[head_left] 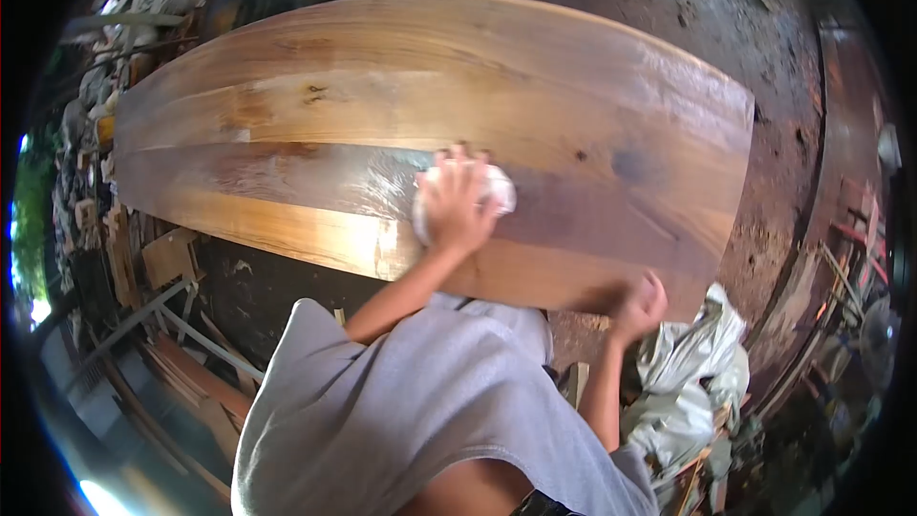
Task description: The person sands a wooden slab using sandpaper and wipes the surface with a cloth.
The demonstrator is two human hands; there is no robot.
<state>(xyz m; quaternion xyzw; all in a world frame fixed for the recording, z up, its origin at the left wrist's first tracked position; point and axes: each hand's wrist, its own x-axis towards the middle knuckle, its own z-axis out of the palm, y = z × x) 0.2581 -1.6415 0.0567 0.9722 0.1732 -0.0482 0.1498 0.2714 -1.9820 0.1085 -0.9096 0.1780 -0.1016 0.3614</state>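
A large varnished wooden board with curved long edges lies flat in front of me, streaked light and dark along its grain. My left hand is spread over a bunched white cloth and presses it on the middle of the board. Wet-looking shiny streaks show just left of the cloth. By the near edge, toward the right end, my right hand hovers with loosely bent fingers. Nothing shows in that hand, though it is slightly blurred.
Crumpled pale sheeting lies on the ground beside the board's near right corner. Wood offcuts and a metal frame stand at the left. Dirt floor stretches past the right end, with more scrap wood beyond.
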